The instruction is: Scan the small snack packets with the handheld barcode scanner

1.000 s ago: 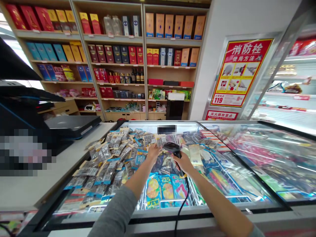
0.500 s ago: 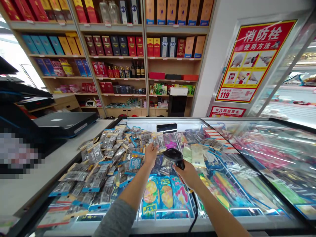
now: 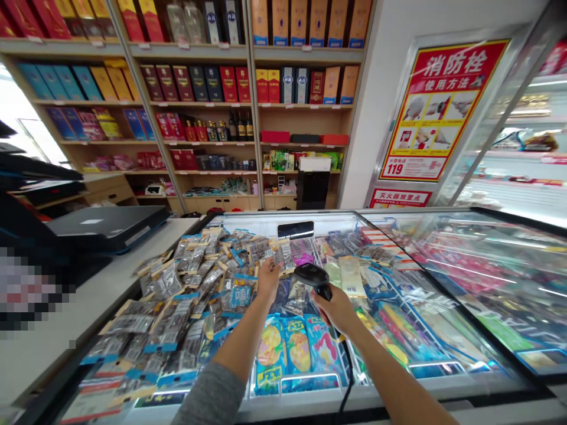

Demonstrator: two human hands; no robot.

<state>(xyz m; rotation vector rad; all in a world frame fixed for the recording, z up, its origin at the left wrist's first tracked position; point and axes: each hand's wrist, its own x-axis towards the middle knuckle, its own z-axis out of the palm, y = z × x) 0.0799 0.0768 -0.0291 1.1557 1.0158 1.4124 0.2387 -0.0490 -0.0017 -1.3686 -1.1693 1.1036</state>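
My right hand [image 3: 333, 304] is wrapped round the handle of a black barcode scanner [image 3: 311, 273], whose cable [image 3: 349, 378] hangs down toward me. The scanner head points left. In my left hand [image 3: 269, 277], the fingers are pinched on a small clear snack packet [image 3: 284, 254] with a pale printed label, just beyond the scanner head. Many similar snack packets [image 3: 208, 277] with blue and tan edges lie in a heap on the freezer's glass top, left of my left hand. Blue ice-cream packs [image 3: 296, 345] show beneath my wrists.
The chest freezer [image 3: 367, 404] spans the front. At left, a counter [image 3: 133, 277] carries a flat black device [image 3: 108, 227]. A dark phone-like slab [image 3: 295, 229] lies at the freezer's far edge. Behind stand shelves of boxed bottles [image 3: 192, 82]. A red fire-hydrant poster [image 3: 443, 109] hangs at right.
The view has shifted slightly to the right. Both hands keep nearly the same pose, the left on the packet and the right on the scanner.
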